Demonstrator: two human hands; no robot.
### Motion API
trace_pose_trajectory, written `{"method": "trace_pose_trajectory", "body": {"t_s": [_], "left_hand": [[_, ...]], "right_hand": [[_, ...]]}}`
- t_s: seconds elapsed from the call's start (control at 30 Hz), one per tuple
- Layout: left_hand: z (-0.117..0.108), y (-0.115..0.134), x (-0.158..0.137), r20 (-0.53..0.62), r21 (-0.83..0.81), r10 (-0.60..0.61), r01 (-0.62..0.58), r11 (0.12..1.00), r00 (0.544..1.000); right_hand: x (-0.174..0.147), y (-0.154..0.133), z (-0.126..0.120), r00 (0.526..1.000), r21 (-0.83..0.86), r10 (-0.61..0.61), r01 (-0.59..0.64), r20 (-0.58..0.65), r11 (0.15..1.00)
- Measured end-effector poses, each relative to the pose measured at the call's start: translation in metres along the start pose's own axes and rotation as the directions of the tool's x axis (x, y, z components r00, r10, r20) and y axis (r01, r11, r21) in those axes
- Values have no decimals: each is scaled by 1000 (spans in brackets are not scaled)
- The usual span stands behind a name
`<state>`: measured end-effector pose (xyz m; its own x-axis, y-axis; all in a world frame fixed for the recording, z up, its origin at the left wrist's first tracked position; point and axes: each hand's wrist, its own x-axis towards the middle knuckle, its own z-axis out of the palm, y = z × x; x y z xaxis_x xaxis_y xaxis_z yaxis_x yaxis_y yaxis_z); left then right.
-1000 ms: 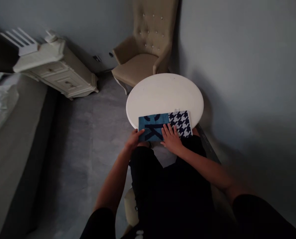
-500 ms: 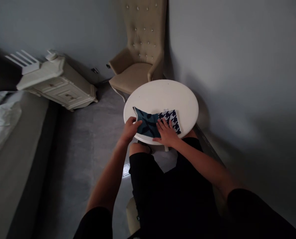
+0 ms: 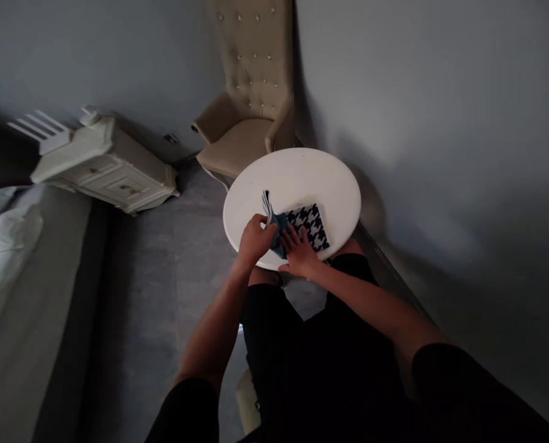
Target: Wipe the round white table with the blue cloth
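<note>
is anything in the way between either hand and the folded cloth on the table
Nothing visible is: the left hand holds the cloth's upturned blue end, and the right hand's spread fingers rest on it beside the houndstooth part.

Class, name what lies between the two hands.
In the head view, the blue part of the cloth lies there; the left hand grips its raised end, the right hand rests on the cloth.

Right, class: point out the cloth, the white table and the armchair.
Cloth (image 3: pixel 308 219), head view: houndstooth part.
White table (image 3: pixel 297 176), head view: bare top.
Armchair (image 3: pixel 256 92), head view: buttoned backrest.
</note>
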<state>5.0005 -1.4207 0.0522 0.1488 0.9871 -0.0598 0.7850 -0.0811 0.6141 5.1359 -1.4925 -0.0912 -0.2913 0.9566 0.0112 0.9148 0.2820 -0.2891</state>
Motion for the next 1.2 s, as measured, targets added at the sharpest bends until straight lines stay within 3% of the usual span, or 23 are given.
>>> {"method": "trace_pose_trajectory", "body": {"t_s": [0.4,0.57,0.67,0.8,0.9,1.03,1.2], "left_hand": [[4,5,-6,-14,-24,31,-31,999,999],[-10,-39,9,-88,-175,-51,35,984,995],[-19,-71,12,-39,-315,-187,165,935,982],[-22,-102,7,64,-457,-381,366,810,922],[-18,-112,3,66,-509,-400,375,775,914],[-10,-99,5,-38,-493,-238,189,849,971],[10,-37,3,-79,-288,-11,-12,958,997]], "right_hand": [[-7,3,4,998,19,69,-69,-6,997],[-16,8,6,997,28,49,-48,-53,998],[-19,11,11,995,38,48,-44,-92,998],[-18,13,16,992,54,65,-59,-105,997],[-17,13,18,993,58,66,-61,-102,996],[-15,9,19,993,37,67,-64,-102,997],[-19,11,7,996,43,13,-10,-85,999]]}}
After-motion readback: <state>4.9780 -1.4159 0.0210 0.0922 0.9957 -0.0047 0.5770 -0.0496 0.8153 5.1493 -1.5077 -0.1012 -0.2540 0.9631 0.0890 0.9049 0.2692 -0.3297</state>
